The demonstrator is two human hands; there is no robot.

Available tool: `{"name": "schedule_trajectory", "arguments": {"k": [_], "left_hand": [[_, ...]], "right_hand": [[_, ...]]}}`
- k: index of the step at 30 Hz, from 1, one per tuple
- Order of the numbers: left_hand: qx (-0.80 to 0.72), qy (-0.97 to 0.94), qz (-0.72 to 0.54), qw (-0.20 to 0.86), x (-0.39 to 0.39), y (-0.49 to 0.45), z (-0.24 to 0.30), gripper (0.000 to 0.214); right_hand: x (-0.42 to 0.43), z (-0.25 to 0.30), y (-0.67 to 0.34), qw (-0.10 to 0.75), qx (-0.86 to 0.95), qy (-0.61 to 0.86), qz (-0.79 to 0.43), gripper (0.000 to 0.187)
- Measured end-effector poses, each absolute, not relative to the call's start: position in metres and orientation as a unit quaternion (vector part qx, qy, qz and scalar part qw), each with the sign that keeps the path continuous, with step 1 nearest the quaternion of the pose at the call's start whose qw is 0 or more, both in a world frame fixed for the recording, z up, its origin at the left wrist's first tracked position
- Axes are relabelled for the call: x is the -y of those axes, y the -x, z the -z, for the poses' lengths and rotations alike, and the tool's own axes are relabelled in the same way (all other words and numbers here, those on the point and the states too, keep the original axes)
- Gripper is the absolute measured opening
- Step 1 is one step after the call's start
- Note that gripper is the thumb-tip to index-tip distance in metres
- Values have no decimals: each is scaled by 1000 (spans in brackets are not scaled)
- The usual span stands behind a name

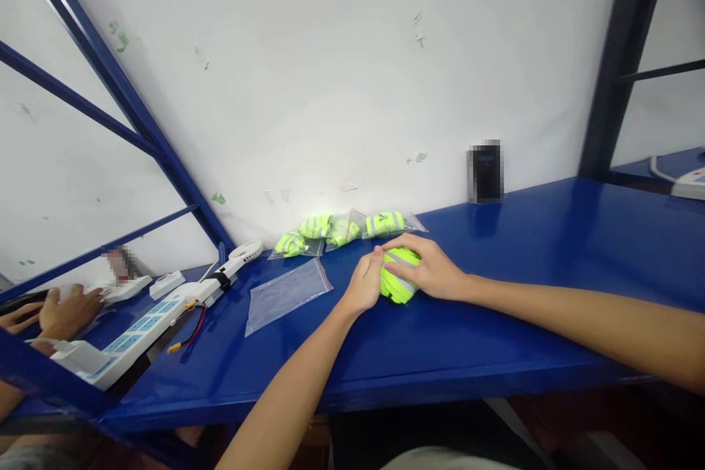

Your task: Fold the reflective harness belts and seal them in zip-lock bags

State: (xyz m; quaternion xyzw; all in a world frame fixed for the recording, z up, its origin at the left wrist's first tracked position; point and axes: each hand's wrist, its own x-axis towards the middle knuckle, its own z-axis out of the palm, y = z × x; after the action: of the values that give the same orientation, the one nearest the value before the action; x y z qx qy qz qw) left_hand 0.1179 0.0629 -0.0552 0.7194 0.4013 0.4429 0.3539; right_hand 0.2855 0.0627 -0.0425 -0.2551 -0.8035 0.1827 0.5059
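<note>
A folded neon-yellow bundle with silver reflective stripes (399, 288) rests on the blue table (529, 257), between my hands. My left hand (364, 280) grips its left side, thumb up at the top. From the right, my right hand (435, 268) curls over the top and presses on it with bent fingers. Whether the bundle is a vest or straps I cannot tell. To the left of my left hand lies a flat clear zip bag (289, 296) with a red seal line. Several zip bags holding similar yellow bundles (346, 229) lie along the wall.
A long white power strip (146, 334) runs along the table's left side, with a small white fan (247, 251) behind it and a red-black cable (192, 330) beside it. A dark blurred box (485, 172) stands by the wall. Another person's hand (71, 312) is beyond the blue frame (132, 125).
</note>
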Motion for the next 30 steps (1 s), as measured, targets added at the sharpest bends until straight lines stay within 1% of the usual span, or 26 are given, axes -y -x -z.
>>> {"name": "schedule_trajectory", "arguments": {"k": [2, 7, 10, 12, 14, 15, 18, 20, 24, 26, 28, 30], "left_hand": [[-421, -717, -443, 337, -61, -118, 57, 62], [-430, -757, -420, 255, -48, -120, 54, 62], [-420, -803, -388, 170, -40, -118, 46, 53], [-413, -840, -339, 95, -38, -110, 38, 47], [-411, -869, -271, 46, -40, -93, 30, 59], [-415, -877, -240, 40, -42, -81, 26, 65], [-455, -869, -176, 78, -50, -38, 20, 86], [-487, -859, -135, 85, -57, -8, 19, 93], [-570, -811, -119, 49, -73, 34, 26, 97], [-594, -795, -102, 61, -79, 44, 31, 96], [-598, -793, -93, 69, -80, 46, 33, 96], [-591, -798, -111, 54, -76, 41, 32, 95]], "right_hand": [[-61, 41, -284, 510, 795, 266, -192, 23], [-56, 35, -284, 515, 779, 287, -215, 18], [-58, 32, -287, 512, 771, 308, -221, 16], [-62, 32, -290, 509, 768, 320, -220, 16], [-67, 31, -293, 504, 765, 338, -213, 16], [-70, 31, -294, 501, 763, 351, -208, 17], [-80, 31, -298, 494, 753, 391, -192, 18], [-87, 31, -300, 480, 751, 410, -192, 19], [-98, 30, -302, 431, 762, 437, -206, 28], [-101, 30, -302, 417, 766, 443, -209, 33], [-101, 30, -300, 404, 765, 448, -226, 34], [-100, 30, -298, 393, 752, 457, -267, 32]]}}
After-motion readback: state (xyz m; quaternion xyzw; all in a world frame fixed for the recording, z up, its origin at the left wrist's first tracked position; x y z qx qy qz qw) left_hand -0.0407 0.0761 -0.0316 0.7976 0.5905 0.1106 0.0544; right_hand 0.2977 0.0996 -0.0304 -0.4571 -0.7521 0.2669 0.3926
